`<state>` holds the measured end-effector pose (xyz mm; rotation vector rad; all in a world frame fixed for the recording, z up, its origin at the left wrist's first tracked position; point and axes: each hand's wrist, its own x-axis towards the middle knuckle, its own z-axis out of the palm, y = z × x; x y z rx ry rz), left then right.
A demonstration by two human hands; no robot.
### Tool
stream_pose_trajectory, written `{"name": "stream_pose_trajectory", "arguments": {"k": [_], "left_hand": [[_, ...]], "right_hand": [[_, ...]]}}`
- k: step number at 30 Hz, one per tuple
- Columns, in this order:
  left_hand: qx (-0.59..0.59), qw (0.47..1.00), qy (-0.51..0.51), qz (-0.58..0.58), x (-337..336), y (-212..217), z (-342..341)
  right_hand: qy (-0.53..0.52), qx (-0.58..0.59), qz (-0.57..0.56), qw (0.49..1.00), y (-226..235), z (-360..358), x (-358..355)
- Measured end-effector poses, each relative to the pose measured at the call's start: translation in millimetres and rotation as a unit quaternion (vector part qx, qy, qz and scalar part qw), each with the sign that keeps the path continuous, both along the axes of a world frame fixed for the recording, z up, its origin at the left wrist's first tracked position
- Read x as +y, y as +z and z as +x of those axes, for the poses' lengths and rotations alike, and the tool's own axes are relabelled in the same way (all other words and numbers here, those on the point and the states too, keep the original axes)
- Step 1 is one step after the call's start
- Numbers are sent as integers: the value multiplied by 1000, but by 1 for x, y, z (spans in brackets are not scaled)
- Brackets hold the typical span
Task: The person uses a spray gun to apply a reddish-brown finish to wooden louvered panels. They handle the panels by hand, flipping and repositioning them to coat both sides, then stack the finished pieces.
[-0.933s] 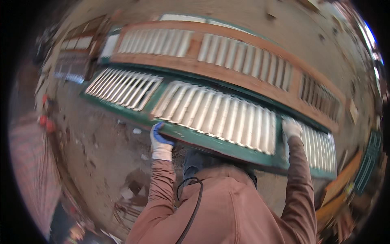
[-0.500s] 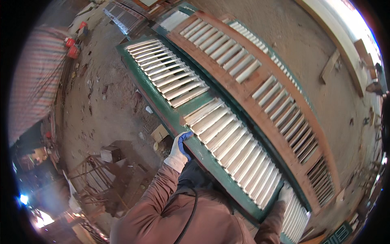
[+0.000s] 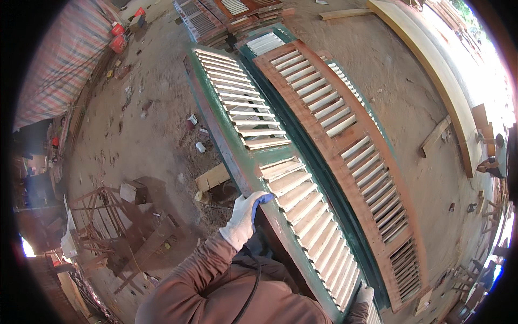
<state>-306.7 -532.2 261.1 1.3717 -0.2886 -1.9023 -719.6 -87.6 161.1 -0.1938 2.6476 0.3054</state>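
Dirt floor (image 3: pixel 151 86); the green louvred shutter (image 3: pixel 286 182) seems stiff, heavy, best held by its frame (image 3: pixel 229 143). Left hand (image 3: pixel 242 220) clasps that, six o'clock; right hand (image 3: pixel 365 295), at five: grip unclear.

The green louvred shutter (image 3: pixel 253 157) is looking like painted wood, faintly glossy and scuffed. Its pale slats (image 3: pixel 319 229) are appearing matt and rough. The reddish-brown louvred shutter (image 3: pixel 347 138) is showing a duller finish. The left glove (image 3: pixel 239 220) is looking like white cloth with a blue coating (image 3: pixel 263 200); the sandy ground (image 3: pixel 151 135) is lying matt and gritty.
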Motion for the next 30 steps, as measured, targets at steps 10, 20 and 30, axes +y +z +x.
{"name": "stream_pose_trajectory", "arguments": {"k": [10,20,30], "left_hand": [[-185,958,-165,-146,3,22,3],[-120,979,-132,-97,-17,27,-14],[-42,966,-194,-165,-46,-5,-86]], "right_hand": [[91,-90,39,991,-31,11,27],[292,-246,269,884,-4,5,-41],[303,-202,-269,892,182,60,-242]]}}
